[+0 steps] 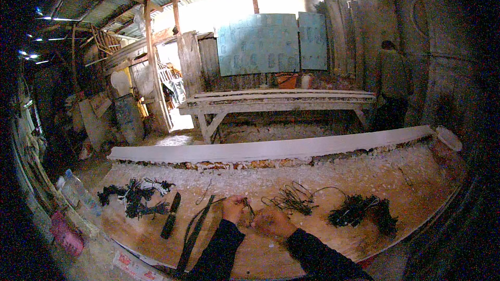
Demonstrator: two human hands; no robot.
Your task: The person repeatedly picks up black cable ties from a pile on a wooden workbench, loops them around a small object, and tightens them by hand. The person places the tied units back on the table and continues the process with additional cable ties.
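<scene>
Fingers (244, 204) pinching upright thin cord (249, 207)

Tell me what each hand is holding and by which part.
The left hand pinches a thin dark cord near its end, above the workbench. The right hand is closed beside it; whether it grips the same cord cannot be told.

A long pale plank (271, 148) lies along the far edge of the workbench (416, 187), with wood shavings (333, 169) heaped against it. Near the left edge sits a tangle of dark and white cords (134, 198), and beside it a dark flat stick (171, 215). A dark bundle (364, 211) lies toward the right edge. Beyond the workbench stands a white wooden bench (276, 101), a blue-green panel (271, 41) behind it. A person (393, 80) stands at the right wall.
</scene>
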